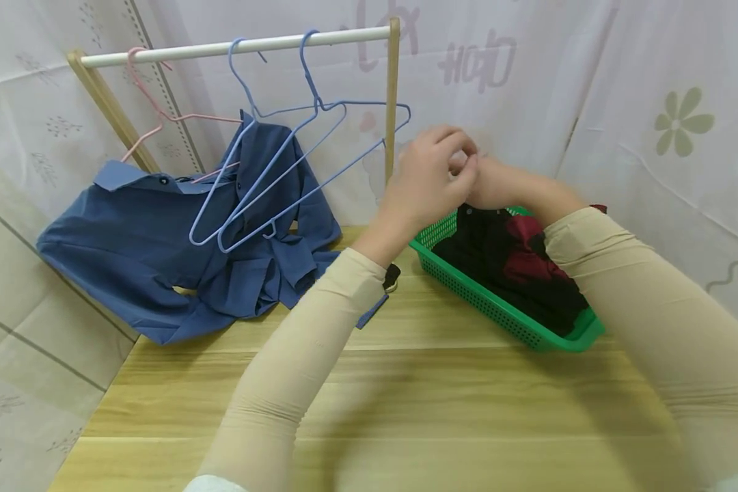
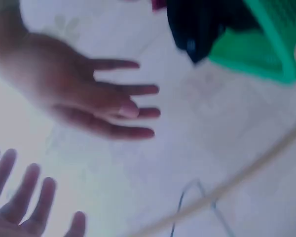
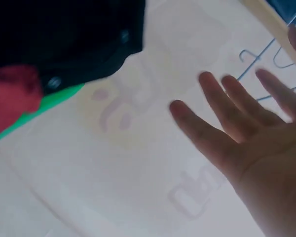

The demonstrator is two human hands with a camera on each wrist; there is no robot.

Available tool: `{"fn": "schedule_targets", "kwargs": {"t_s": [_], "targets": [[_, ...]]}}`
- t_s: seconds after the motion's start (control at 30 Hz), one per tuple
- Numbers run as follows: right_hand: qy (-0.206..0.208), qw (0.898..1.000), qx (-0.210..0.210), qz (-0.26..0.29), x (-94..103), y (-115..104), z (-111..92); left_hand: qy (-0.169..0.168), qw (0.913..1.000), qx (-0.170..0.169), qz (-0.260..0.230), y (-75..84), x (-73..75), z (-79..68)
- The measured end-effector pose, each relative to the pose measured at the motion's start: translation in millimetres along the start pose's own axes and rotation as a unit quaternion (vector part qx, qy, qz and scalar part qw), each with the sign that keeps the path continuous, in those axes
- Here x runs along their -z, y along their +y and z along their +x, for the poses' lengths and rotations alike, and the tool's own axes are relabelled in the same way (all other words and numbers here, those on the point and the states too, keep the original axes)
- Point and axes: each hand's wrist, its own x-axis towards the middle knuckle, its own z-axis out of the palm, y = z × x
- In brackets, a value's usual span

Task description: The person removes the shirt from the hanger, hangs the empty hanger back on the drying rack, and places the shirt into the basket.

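Note:
My left hand point(image 1: 427, 178) and right hand point(image 1: 488, 184) are raised close together over the back of the green basket point(image 1: 486, 304), overlapping in the head view. The wrist views show spread, relaxed fingers with nothing held between them. Black clothing point(image 1: 486, 253) with metal snaps and a dark red garment point(image 1: 529, 256) lie in the basket under the right forearm. To the left, a blue collared shirt point(image 1: 141, 232) is on a pink hanger point(image 1: 160, 113), its lower part bunched on the table.
A white rail point(image 1: 203, 51) on wooden posts point(image 1: 391, 96) stands at the back left. Two blue hangers point(image 1: 246, 171) dangle from it. A small dark item with a metal ring point(image 1: 391, 279) lies on the wooden table point(image 1: 418, 410). A printed curtain point(image 1: 639, 61) backs the table.

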Motion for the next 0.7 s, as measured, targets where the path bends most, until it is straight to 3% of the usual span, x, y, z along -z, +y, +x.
{"fn": "schedule_targets", "kwargs": {"t_s": [0.07,0.17,0.27,0.5,0.7], "targets": [[0.018,0.999,-0.038,0.008,-0.2,-7,11,-0.008,0.9996,0.028,0.008,-7.2,16.7,2.6],[0.014,0.989,-0.138,0.054,-1.1,-19,22,-0.013,0.9977,0.065,0.014,-20.9,41.3,2.1],[0.030,0.978,-0.183,0.090,-7.4,-24,36,-0.009,0.9944,0.103,0.024,-35.1,69.2,-3.4],[0.085,0.958,-0.199,0.188,-22.9,-29,56,0.018,0.9773,0.202,0.060,-70.1,135.8,-26.6],[0.138,0.928,-0.189,0.291,-27.8,-35,68,0.064,0.9598,0.254,0.100,-102.8,190.0,-46.7]]}}
